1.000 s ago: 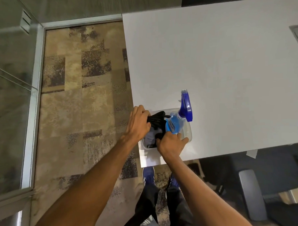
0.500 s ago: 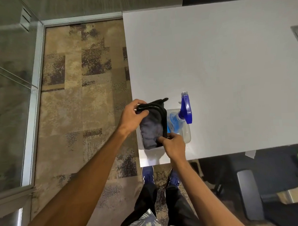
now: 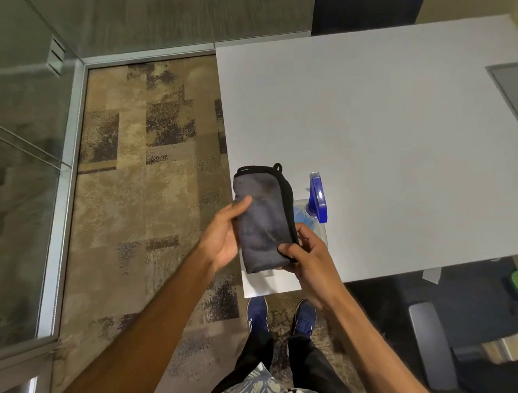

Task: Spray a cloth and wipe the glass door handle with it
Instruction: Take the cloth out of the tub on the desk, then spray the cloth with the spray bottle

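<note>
Holding a folded grey cloth [image 3: 263, 220] with black edging between both hands, above the near corner of a white table [image 3: 383, 137]. Left hand [image 3: 223, 233] cupped along the cloth's left side, thumb pressed across its top face, fingers hidden underneath. Right hand [image 3: 307, 253] pinching the cloth's near right corner, thumb on top, fingers curled under the black edge. Just beyond the right hand, partly hidden by the cloth, a spray bottle [image 3: 314, 205] with a blue trigger head and blue liquid, standing in a clear tub whose rim shows beside the right fingers. Below the hands, dark trousers and blue shoes [image 3: 257, 312] on patterned brown carpet [image 3: 150, 177]. Far off to the left of the left arm, a glass wall [image 3: 23, 206] in a metal frame; the door handle itself not clearly made out. To the right of the right arm, under the table edge, a dark chair [image 3: 430, 337].
</note>
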Demonstrator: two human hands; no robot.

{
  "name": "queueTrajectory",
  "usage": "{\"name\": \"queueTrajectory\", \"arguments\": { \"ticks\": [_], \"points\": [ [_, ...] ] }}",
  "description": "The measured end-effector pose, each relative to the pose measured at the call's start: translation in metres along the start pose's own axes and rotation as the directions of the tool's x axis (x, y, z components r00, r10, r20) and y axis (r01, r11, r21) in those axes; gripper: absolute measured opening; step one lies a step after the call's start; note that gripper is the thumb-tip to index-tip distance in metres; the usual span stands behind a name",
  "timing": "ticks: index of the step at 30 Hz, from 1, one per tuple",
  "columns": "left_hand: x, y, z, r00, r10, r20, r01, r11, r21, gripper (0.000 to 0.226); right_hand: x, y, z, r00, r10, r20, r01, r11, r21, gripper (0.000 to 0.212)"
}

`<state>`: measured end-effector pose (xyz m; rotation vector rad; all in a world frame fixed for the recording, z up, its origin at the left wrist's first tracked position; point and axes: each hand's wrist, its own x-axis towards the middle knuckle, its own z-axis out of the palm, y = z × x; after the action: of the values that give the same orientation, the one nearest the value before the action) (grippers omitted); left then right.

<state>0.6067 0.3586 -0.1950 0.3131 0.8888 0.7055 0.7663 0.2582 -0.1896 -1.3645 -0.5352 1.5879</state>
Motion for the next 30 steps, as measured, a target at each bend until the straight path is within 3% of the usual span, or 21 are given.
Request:
{"name": "queueTrajectory", "arguments": {
  "ticks": [7,10,13,15,18,20,24,30],
  "points": [
    [-0.001,-0.029,-0.005,0.993,0.019,-0.12,-0.031,0.995,-0.097,0.061,-0.008,0.001,-0.01,1.0,-0.022,0.01,0.023,0.984,-0.179,0.027],
    [-0.002,-0.029,-0.007,0.99,0.021,-0.141,-0.035,0.995,-0.094,0.061,-0.008,0.008,-0.021,0.983,-0.109,-0.145,0.062,0.953,-0.296,0.034],
    [-0.003,-0.028,-0.014,0.988,0.044,-0.147,-0.058,0.994,-0.096,0.061,0.003,0.014,-0.035,0.91,-0.223,-0.35,0.072,0.916,-0.395,0.035],
    [-0.002,-0.026,-0.018,0.985,0.058,-0.16,-0.074,0.993,-0.095,0.068,0.015,0.011,-0.042,0.878,-0.276,-0.391,0.095,0.901,-0.424,0.052],
    [-0.003,-0.022,-0.019,0.979,0.099,-0.18,-0.116,0.989,-0.087,0.073,0.035,0.002,-0.046,0.896,-0.347,-0.279,0.184,0.859,-0.477,0.086],
    [-0.004,-0.021,-0.02,0.978,0.118,-0.173,-0.135,0.987,-0.091,0.073,0.047,-0.003,-0.042,0.911,-0.371,-0.178,0.254,0.847,-0.467,0.094],
    [-0.007,-0.016,-0.022,0.978,0.133,-0.161,-0.149,0.985,-0.093,0.072,0.068,-0.009,-0.034,0.905,-0.404,-0.132,0.298,0.824,-0.481,0.09],
    [-0.014,-0.01,-0.021,0.971,0.176,-0.16,-0.191,0.978,-0.084,0.067,0.074,-0.008,-0.029,0.872,-0.465,-0.156,0.359,0.821,-0.444,0.067]
  ]
}}
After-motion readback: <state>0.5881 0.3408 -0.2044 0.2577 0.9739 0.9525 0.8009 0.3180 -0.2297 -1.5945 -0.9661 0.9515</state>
